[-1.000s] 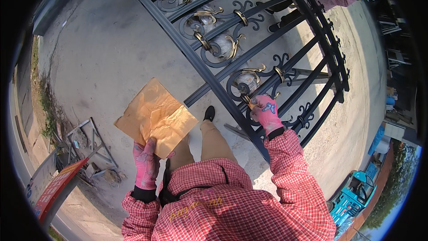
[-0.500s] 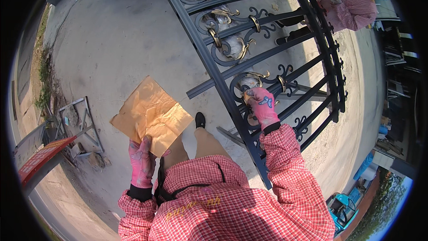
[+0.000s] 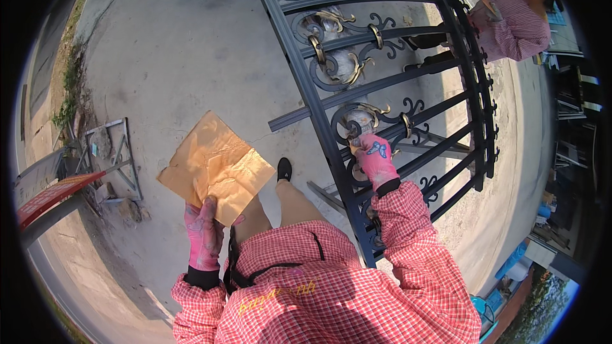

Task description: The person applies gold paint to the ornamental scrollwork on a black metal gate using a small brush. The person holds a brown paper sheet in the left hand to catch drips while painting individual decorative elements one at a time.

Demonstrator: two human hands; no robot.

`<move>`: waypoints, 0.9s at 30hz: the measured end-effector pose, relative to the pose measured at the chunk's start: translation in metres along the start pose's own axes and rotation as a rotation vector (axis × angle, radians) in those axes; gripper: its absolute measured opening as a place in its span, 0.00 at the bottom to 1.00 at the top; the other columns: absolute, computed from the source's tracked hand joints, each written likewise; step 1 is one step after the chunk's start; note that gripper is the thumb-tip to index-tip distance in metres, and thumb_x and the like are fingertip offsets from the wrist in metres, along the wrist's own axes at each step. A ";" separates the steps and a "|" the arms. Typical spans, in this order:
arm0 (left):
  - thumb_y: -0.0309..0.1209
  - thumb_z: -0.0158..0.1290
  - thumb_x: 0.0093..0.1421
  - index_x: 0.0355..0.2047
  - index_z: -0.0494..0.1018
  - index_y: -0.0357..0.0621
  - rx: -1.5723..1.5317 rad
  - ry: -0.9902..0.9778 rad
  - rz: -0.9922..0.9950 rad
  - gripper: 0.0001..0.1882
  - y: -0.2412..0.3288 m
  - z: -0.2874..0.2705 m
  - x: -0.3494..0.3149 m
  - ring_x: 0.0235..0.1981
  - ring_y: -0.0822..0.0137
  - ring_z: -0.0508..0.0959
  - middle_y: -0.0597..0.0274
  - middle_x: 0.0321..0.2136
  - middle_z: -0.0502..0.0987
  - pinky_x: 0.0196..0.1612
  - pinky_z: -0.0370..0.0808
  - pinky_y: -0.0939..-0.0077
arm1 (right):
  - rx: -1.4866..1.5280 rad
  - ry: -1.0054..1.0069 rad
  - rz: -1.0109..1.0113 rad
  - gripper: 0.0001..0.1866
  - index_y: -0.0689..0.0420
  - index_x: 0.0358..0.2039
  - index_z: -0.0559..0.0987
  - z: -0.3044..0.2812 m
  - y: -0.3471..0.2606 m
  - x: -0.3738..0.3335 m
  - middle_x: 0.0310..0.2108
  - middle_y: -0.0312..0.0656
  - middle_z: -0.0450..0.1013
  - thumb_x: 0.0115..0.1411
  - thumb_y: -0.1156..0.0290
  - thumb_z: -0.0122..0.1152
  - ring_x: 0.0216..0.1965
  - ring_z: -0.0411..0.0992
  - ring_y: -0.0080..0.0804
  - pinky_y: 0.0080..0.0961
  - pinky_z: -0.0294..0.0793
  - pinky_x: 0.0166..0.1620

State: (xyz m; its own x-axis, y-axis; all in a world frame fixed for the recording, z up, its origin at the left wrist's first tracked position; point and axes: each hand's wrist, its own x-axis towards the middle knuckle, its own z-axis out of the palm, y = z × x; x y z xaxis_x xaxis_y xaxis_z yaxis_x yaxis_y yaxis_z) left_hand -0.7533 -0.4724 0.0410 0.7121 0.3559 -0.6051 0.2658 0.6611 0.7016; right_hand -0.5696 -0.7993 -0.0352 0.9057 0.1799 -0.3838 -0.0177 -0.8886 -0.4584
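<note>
My left hand, in a pink glove, grips a square brown sheet of cardboard by its near corner, thumb on top. The sheet is creased, with a shiny golden patch. My right hand, in a pink glove with a blue butterfly print, is closed at a scroll of the black metal gate panel. A small tan bit shows at its fingertips, too small to name. Just beyond the fingers is a gold-tipped leaf ornament on the scrollwork. Gold collars sit on the bars farther off.
Another person in a checked shirt stands at the far right of the panel, holding a brown sheet. A metal stand shows under the panel. On the left are a metal frame with stones and a red sign board.
The view has turned slightly, so the panel's far end appears farther right and lower. My right hand stays at the same scroll with its wrist a little shifted. The cardboard stays in my left hand.
</note>
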 end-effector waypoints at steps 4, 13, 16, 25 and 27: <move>0.30 0.45 0.63 0.60 0.50 0.44 0.017 0.020 -0.026 0.27 -0.007 -0.001 -0.002 0.45 0.56 0.77 0.51 0.52 0.66 0.31 0.84 0.62 | 0.240 0.092 0.049 0.10 0.58 0.32 0.78 -0.009 -0.016 -0.008 0.31 0.49 0.74 0.46 0.79 0.56 0.35 0.73 0.49 0.34 0.72 0.37; 0.30 0.45 0.63 0.60 0.51 0.45 0.020 -0.011 -0.014 0.26 -0.018 0.001 -0.007 0.44 0.57 0.77 0.52 0.51 0.67 0.31 0.84 0.62 | 0.348 0.222 0.022 0.10 0.58 0.32 0.78 -0.001 0.010 -0.038 0.28 0.47 0.74 0.46 0.79 0.60 0.32 0.74 0.45 0.30 0.73 0.35; 0.30 0.45 0.63 0.60 0.52 0.45 0.026 -0.017 -0.030 0.26 -0.022 0.006 -0.010 0.44 0.57 0.77 0.53 0.50 0.68 0.31 0.84 0.62 | 0.267 0.394 -0.213 0.11 0.60 0.32 0.78 0.015 0.027 -0.035 0.27 0.46 0.74 0.44 0.81 0.60 0.31 0.74 0.41 0.28 0.73 0.34; 0.30 0.45 0.63 0.59 0.52 0.45 0.077 -0.026 -0.002 0.25 -0.032 0.016 -0.019 0.44 0.56 0.77 0.52 0.51 0.67 0.30 0.84 0.61 | 0.292 0.459 -0.227 0.12 0.59 0.31 0.77 0.029 0.031 -0.050 0.29 0.45 0.74 0.43 0.81 0.60 0.32 0.73 0.42 0.30 0.72 0.36; 0.30 0.45 0.63 0.59 0.52 0.45 0.091 -0.032 -0.038 0.25 -0.032 0.019 -0.020 0.44 0.56 0.77 0.52 0.51 0.66 0.30 0.84 0.60 | 0.250 0.469 -0.301 0.12 0.58 0.30 0.77 0.027 0.028 -0.043 0.30 0.46 0.74 0.42 0.79 0.61 0.33 0.73 0.46 0.33 0.72 0.36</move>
State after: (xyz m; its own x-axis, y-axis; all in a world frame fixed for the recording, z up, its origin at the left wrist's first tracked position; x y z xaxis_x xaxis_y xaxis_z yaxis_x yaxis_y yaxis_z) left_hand -0.7636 -0.5133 0.0373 0.7206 0.3094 -0.6204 0.3494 0.6108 0.7105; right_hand -0.6210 -0.8205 -0.0533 0.9754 0.1520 0.1595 0.2203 -0.6915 -0.6880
